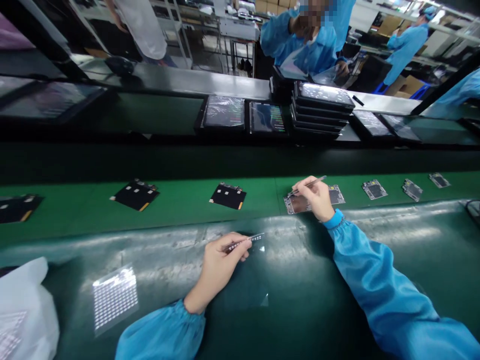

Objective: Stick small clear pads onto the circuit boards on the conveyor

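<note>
Over the dark green bench, my left hand [221, 260] is closed on a narrow strip of small white stickers [255, 238], held between thumb and fingers. My right hand [317, 197] pinches metal tweezers [318, 181] above the green belt. The tweezers' tip is low over a circuit board [298, 204] that the hand partly covers. Whether the tip touches it I cannot tell. Left of it on the belt lies a black-covered board [228, 195] with white squares on top. A clear sheet of white stickers [115, 299] rests on the bench to the left.
More circuit boards [374, 189] lie along the belt [262, 187] to the right, and black-covered boards [135, 194] to the left. A white bag [28, 310] sits at the lower left. Behind the belt stands a stack of black-framed panels [322, 107]. A co-worker [311, 40] handles clear film there.
</note>
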The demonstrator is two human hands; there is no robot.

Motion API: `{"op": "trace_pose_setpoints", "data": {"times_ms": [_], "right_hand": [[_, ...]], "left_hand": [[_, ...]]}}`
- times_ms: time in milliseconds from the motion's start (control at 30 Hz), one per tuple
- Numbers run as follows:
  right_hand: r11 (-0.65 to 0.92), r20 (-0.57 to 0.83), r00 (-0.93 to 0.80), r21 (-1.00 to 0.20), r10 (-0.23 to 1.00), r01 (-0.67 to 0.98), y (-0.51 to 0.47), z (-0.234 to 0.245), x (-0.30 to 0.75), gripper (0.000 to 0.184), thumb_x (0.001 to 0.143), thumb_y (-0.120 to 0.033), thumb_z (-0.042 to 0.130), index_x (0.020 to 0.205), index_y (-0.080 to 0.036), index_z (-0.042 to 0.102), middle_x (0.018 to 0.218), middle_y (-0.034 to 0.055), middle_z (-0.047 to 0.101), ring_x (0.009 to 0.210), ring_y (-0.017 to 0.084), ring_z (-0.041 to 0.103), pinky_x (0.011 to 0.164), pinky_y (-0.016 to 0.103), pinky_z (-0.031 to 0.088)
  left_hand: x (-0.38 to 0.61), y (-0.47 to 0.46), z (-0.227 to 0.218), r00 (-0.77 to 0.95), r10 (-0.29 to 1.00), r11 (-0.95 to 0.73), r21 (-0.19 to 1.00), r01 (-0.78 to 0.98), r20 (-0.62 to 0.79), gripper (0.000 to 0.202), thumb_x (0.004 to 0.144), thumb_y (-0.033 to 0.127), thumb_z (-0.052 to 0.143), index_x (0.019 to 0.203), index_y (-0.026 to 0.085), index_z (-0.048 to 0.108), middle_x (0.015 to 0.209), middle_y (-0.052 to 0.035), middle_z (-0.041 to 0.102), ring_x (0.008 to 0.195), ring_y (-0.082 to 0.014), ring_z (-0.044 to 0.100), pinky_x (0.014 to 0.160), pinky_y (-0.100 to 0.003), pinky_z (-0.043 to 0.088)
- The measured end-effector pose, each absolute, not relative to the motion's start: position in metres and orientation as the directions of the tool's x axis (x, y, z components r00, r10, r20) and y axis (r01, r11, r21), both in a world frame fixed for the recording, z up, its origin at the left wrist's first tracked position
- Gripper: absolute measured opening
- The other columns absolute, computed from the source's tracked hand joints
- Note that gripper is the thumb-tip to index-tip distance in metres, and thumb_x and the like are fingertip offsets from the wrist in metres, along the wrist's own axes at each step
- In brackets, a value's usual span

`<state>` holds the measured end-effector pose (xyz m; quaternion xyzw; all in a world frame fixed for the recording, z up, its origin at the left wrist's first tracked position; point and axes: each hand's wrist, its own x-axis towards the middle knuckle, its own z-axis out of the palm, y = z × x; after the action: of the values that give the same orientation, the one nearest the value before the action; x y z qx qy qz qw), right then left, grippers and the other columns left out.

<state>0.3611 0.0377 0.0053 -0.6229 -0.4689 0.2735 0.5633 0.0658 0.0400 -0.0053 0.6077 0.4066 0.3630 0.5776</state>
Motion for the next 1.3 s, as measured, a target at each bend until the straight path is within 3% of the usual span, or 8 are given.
{"op": "trace_pose_setpoints", "data": {"times_ms": [100,200,367,633,800,1067,1200,1300], "right_hand": [[0.100,0.245,0.217,-0.848,0.945,0.520,0.054,0.017,0.336,0.020,0.088,-0.026,0.051,0.081,-0.020,0.068,0.086,0.0057,0.075,0.083,0.022,0.072,0.081,0.035,0.056],[0.072,0.181,0.048,-0.600,0.982,0.797,0.074,0.018,0.294,0.020,0.086,-0.025,0.058,0.099,-0.019,0.072,0.102,0.0072,0.075,0.095,0.027,0.071,0.088,0.038,0.053],[0.069,0.060,-0.053,-0.312,0.997,0.948,0.086,0.001,0.250,0.054,0.085,-0.039,0.070,0.134,-0.020,0.059,0.138,0.0119,0.061,0.103,0.032,0.070,0.085,0.041,0.055],[0.200,0.247,-0.083,-0.500,0.965,0.842,0.089,0.050,0.282,0.069,0.077,-0.031,0.074,0.140,-0.018,0.052,0.125,0.0106,0.066,0.104,0.027,0.068,0.090,0.038,0.056],[0.266,0.110,-0.242,-0.384,0.964,0.884,0.122,0.062,0.239,0.068,0.074,-0.031,0.079,0.137,-0.021,0.056,0.128,0.0096,0.066,0.101,0.029,0.069,0.091,0.041,0.054],[0.235,0.019,-0.237,-0.218,0.971,0.947,0.179,0.011,0.094,0.060,0.089,-0.062,0.061,0.129,-0.018,0.058,0.131,0.0175,0.061,0.101,0.034,0.070,0.083,0.043,0.055],[0.185,-0.001,-0.188,-0.195,0.982,0.963,0.185,0.013,0.077,0.050,0.089,-0.048,0.065,0.127,-0.017,0.059,0.123,0.0181,0.063,0.097,0.034,0.071,0.082,0.043,0.055],[0.163,0.049,-0.156,-0.300,0.987,0.940,0.188,0.033,0.102,0.055,0.082,-0.040,0.070,0.131,-0.018,0.058,0.121,0.0159,0.066,0.104,0.034,0.069,0.089,0.043,0.054]], "left_hand": [[0.067,0.039,-0.005,0.405,0.914,0.014,0.998,0.060,-0.037,0.010,0.077,0.022,0.073,0.071,0.015,0.075,0.054,-0.0003,0.068,0.045,-0.0110,0.061,0.048,-0.019,0.052],[0.067,0.035,-0.002,0.390,0.920,0.027,0.999,0.041,-0.041,0.013,0.078,0.025,0.073,0.070,0.015,0.074,0.053,-0.0007,0.067,0.045,-0.0114,0.061,0.049,-0.020,0.052],[0.045,0.028,0.008,0.355,0.935,-0.003,1.000,0.027,-0.007,0.013,0.080,0.025,0.073,0.072,0.015,0.075,0.056,-0.0014,0.068,0.046,-0.0120,0.061,0.049,-0.021,0.052],[-0.014,0.017,0.008,0.301,0.951,-0.087,0.995,0.058,0.065,0.009,0.081,0.017,0.071,0.075,0.018,0.078,0.060,-0.0005,0.069,0.048,-0.0108,0.063,0.050,-0.018,0.052],[-0.022,0.009,0.005,0.288,0.956,-0.068,0.997,0.030,0.056,0.009,0.081,0.017,0.071,0.074,0.016,0.077,0.064,-0.0026,0.070,0.048,-0.0116,0.063,0.049,-0.020,0.052],[-0.037,0.005,0.005,0.276,0.959,-0.061,0.997,-0.042,0.071,0.012,0.084,0.021,0.071,0.077,0.015,0.078,0.066,-0.0044,0.069,0.050,-0.0129,0.063,0.050,-0.022,0.052],[-0.042,0.008,0.010,0.235,0.971,-0.025,0.996,-0.084,0.044,0.011,0.083,0.020,0.071,0.075,0.015,0.077,0.065,-0.0042,0.068,0.050,-0.0132,0.063,0.050,-0.022,0.051],[-0.041,0.008,0.012,0.212,0.977,0.016,0.993,-0.121,0.010,0.010,0.081,0.019,0.072,0.073,0.015,0.076,0.064,-0.0034,0.068,0.050,-0.0129,0.062,0.049,-0.022,0.051]]}}
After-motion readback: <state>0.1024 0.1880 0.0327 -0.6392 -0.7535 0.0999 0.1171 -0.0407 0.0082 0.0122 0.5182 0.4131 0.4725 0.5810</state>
